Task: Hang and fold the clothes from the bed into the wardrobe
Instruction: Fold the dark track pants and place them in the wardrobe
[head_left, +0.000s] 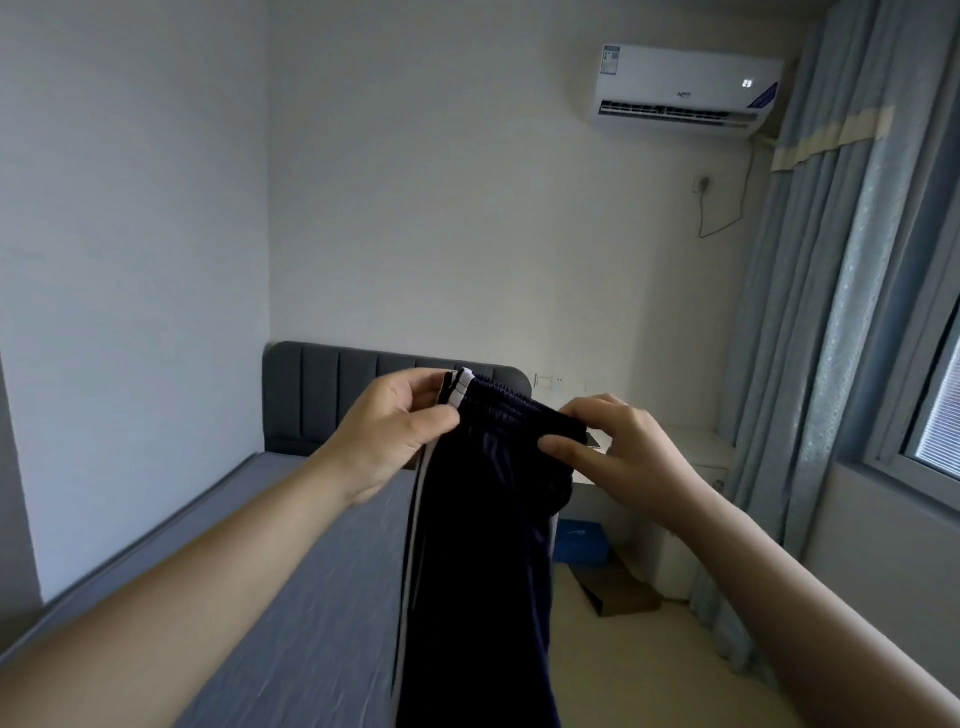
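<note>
Both hands up at chest height, apart, each clamped on the waistband of 1 pair of dark navy track pants (483, 545). Left hand (395, 436): thumb on the near face, fingers curled behind, pinching the corner with the white side stripes. Right hand (618, 447): thumb and fingertips pinching the opposite end of the waistband, fingers bent over the top edge. Waistband is elastic, gathered, runs between the 2 hands tilted down toward the right. Pants hang straight down from it, legs together, white stripe along the left seam, lower part out of frame. They hang in the air over the near right edge of the bed (291, 613), grey sheet, grey padded headboard (322, 395) behind. Air conditioner (685, 88) on the far wall, blue curtains (831, 291) at right.
</note>
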